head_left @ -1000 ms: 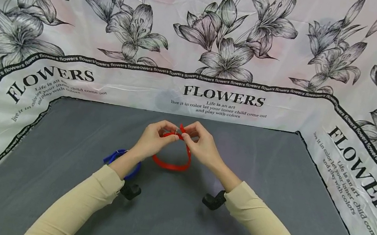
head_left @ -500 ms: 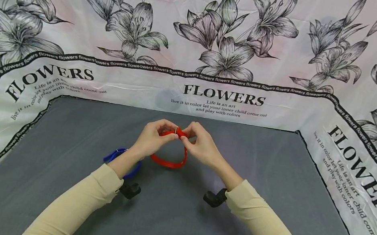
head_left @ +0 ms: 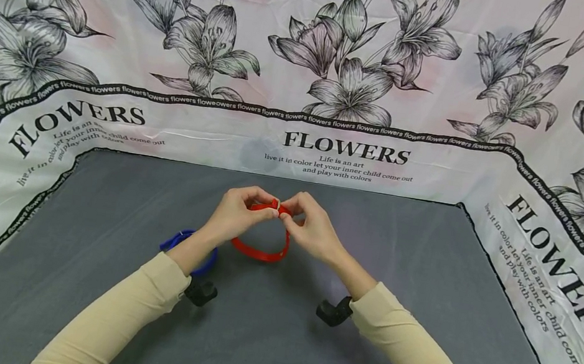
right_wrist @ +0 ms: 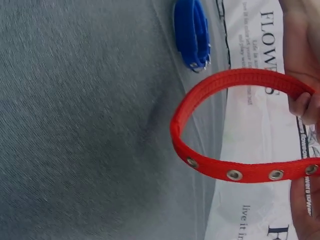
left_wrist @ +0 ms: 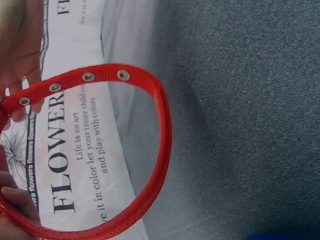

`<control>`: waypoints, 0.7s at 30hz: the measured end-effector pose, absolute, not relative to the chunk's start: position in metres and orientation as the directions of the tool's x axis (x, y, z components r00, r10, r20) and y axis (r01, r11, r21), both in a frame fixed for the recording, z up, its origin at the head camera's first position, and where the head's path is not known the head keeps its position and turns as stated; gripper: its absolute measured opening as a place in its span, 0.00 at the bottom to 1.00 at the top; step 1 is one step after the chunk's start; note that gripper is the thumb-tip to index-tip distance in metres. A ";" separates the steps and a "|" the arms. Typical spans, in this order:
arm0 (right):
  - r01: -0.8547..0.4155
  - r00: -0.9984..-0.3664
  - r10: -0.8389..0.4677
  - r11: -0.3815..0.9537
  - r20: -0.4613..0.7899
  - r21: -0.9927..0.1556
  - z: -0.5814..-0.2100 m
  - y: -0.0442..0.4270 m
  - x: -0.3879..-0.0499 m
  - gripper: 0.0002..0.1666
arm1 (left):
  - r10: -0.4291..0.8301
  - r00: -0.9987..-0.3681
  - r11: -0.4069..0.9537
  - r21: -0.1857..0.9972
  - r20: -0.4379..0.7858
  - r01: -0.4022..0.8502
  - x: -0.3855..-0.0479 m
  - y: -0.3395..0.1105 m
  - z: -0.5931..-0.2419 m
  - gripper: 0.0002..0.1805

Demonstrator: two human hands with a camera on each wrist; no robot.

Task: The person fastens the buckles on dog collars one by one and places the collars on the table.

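Observation:
A red collar (head_left: 259,254) hangs as a loop below both hands, its ends meeting at a small metal buckle (head_left: 278,205). My left hand (head_left: 238,212) pinches the buckle side between thumb and fingers. My right hand (head_left: 313,226) pinches the strap just to the right of the buckle. Several metal eyelets (left_wrist: 88,77) run along one side of the red strap in the left wrist view. In both wrist views the buckle itself is out of sight. Partly behind my left wrist, a blue collar (head_left: 205,267) lies looped on the table.
A grey cloth (head_left: 257,340) covers the table. White fabric with printed flowers and lettering (head_left: 346,149) rises along its back and sides. A black wrist camera sits under each forearm, one left (head_left: 201,294) and one right (head_left: 333,311).
The red strap end that stood up beside my right thumb has come down to the buckle. My right hand's fingers have shifted slightly, and the red loop has narrowed. The blue collar stays put.

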State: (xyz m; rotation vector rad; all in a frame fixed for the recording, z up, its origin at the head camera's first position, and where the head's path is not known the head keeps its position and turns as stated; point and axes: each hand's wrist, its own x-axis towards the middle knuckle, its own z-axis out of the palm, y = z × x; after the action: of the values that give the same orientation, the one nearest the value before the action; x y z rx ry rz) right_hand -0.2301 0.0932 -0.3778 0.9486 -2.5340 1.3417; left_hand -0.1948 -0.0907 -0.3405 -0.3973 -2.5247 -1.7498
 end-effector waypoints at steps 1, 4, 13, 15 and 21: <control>-0.575 -0.799 -0.464 0.405 0.382 -0.711 -0.377 0.093 -0.229 0.07 | 0.187 -0.966 0.327 0.916 0.177 0.231 -0.195 -0.091 -0.341 0.13; -0.580 -0.796 -0.456 0.385 0.398 -0.718 -0.369 0.090 -0.220 0.09 | 0.196 -0.965 0.302 0.926 0.173 0.227 -0.204 -0.094 -0.351 0.13; -0.555 -0.809 -0.454 0.382 0.373 -0.739 -0.368 0.090 -0.219 0.12 | 0.175 -0.969 0.213 0.954 0.176 0.212 -0.217 -0.098 -0.370 0.13; -0.549 -0.812 -0.453 0.383 0.368 -0.743 -0.376 0.091 -0.225 0.12 | 0.169 -0.968 0.212 0.952 0.185 0.219 -0.216 -0.098 -0.369 0.13; -0.548 -0.813 -0.455 0.384 0.365 -0.743 -0.379 0.093 -0.230 0.12 | 0.126 -0.971 0.162 0.961 0.205 0.224 -0.218 -0.097 -0.367 0.10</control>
State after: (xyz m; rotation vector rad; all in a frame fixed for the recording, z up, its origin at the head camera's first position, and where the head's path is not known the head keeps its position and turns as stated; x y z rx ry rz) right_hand -0.2299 0.0929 -0.3791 0.9194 -2.5279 1.4186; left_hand -0.2177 -0.0971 -0.3670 -0.3526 -2.3351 -1.9536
